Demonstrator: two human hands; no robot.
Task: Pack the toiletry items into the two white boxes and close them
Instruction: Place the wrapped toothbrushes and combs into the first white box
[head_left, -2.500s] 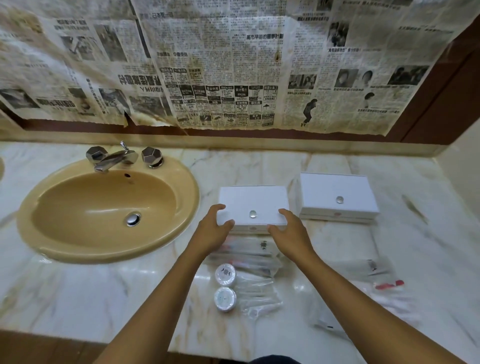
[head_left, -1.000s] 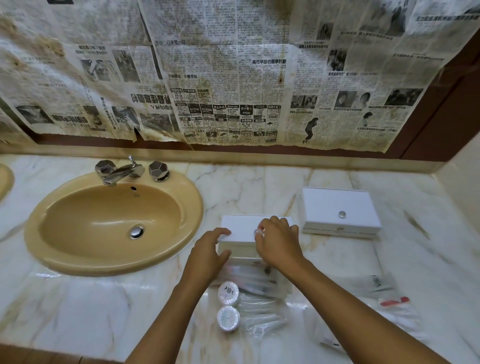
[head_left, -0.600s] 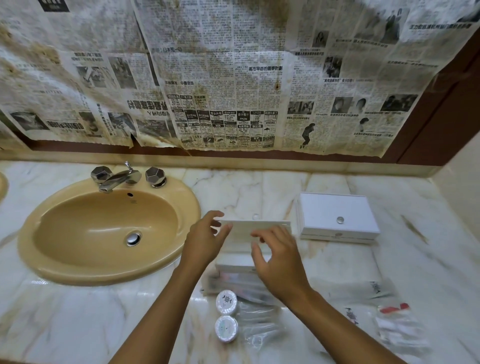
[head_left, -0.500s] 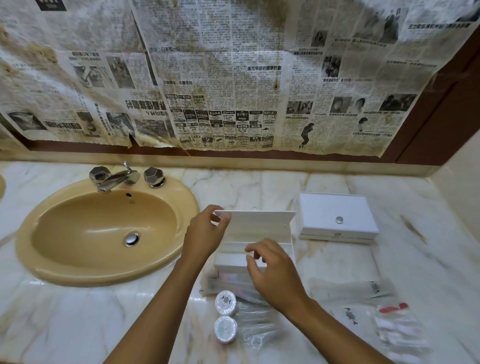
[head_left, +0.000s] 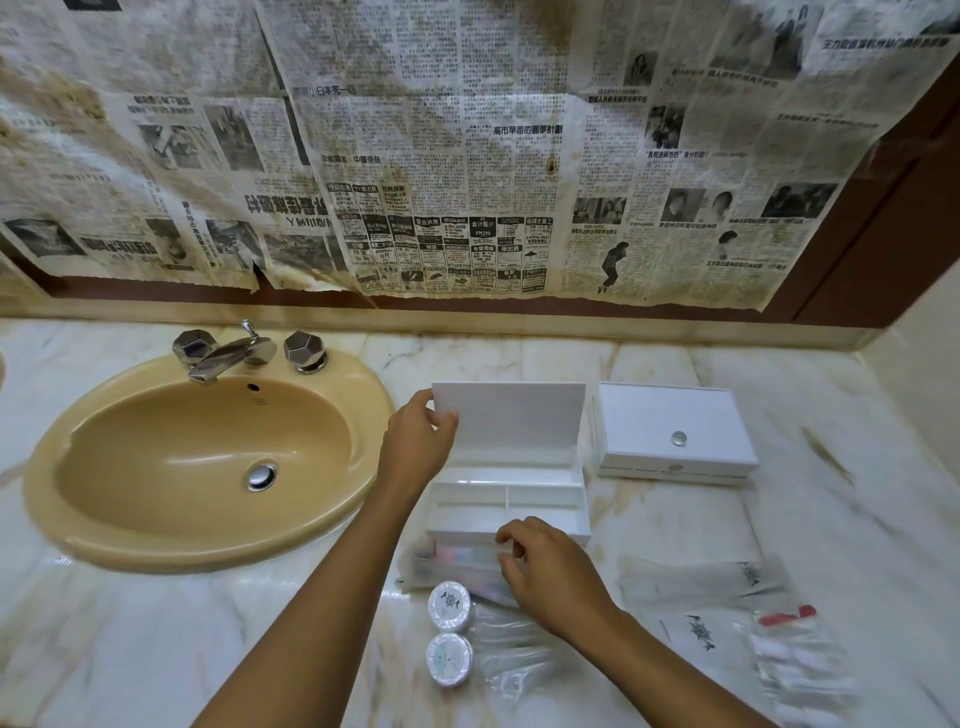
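Holding lid (head_left: 511, 422) up w/ left hand (head_left: 415, 448) pinching its corner; right hand (head_left: 545, 564), fingers curled, at packet (head_left: 457, 564) just front of open box (head_left: 506, 512), grip unclear. Next: lift packet into box.

The open box (head_left: 506, 512) offers entry from above: its lid (head_left: 509, 418) stands upright at the back, walling off the far side, and thin dividers split the inside. The closed box (head_left: 675, 434) sits just beside it on the right. Clear packets (head_left: 457, 564) and two round soaps (head_left: 450, 606) crowd the counter in front; bare marble counter (head_left: 675, 514) lies behind the right-hand packets (head_left: 727, 613).
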